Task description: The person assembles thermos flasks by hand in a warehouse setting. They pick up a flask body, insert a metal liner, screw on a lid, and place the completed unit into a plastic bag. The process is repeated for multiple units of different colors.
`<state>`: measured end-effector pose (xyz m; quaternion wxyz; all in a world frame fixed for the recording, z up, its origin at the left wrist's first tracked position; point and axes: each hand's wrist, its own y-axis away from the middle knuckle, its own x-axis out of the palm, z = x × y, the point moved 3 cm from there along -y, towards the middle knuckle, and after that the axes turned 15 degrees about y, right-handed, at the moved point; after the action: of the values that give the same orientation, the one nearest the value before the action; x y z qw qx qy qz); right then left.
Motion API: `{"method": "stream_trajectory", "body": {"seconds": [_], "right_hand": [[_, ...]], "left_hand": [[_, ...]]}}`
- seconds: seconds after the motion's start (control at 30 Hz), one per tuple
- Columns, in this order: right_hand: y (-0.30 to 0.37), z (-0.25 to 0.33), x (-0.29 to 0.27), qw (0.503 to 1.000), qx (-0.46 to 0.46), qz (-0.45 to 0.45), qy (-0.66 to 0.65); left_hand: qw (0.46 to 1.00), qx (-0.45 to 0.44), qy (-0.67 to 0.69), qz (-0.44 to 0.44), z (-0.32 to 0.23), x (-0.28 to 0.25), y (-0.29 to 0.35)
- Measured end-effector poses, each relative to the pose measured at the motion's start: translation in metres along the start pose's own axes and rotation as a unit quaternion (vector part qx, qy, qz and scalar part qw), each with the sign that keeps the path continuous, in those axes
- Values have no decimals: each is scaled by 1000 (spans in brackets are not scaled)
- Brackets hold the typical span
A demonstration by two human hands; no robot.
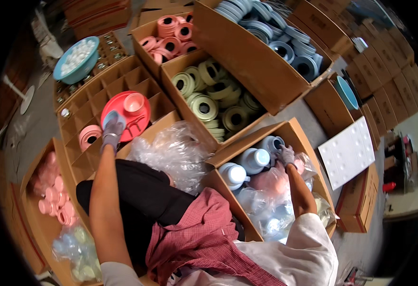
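Observation:
My left hand (pixel 113 128), in a grey glove, is closed round a light-blue cup (pixel 115 117) at the left side of a round red tray (pixel 140 129). A pink cup (pixel 133 103) and some small dark-red pieces (pixel 134 126) also lie on that tray, which rests on a divided carton (pixel 87 159). To the right, my gloved right hand (pixel 285 155) reaches into a carton (pixel 298 127) of pale-blue bottles. Its fingers are at a blue bottle (pixel 272 143) with a dark open mouth. Capped blue bottles (pixel 254 160) stand beside it, and bagged pink pieces (pixel 271 181) lie under my wrist.
Ahead stand cartons of pink rings (pixel 171 45), pale-green rings (pixel 204 108) and blue rings (pixel 305 66). Clear plastic bags (pixel 173 150) lie by my knee. A blue basin (pixel 79 59) holds white pieces. Pink parts (pixel 56 198) fill a carton at left.

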<state>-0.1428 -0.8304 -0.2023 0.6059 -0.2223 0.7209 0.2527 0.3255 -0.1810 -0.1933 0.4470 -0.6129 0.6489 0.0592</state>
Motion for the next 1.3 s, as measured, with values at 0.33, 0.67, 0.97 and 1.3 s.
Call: {"method": "stream_trajectory", "body": {"seconds": [0.33, 0.67, 0.97, 1.3], "right_hand": [[71, -30, -128, 952, -59, -151, -261], [256, 189, -347, 819, -421, -137, -365], [180, 449, -311, 704, -608, 114, -349], [130, 955, -190, 690, -707, -121, -99]], "left_hand": [[924, 3, 335, 183, -242, 0, 32], [936, 135, 312, -92, -324, -113, 23], [758, 104, 644, 2, -193, -204, 141], [993, -82, -47, -72, 77, -178, 71]]}}
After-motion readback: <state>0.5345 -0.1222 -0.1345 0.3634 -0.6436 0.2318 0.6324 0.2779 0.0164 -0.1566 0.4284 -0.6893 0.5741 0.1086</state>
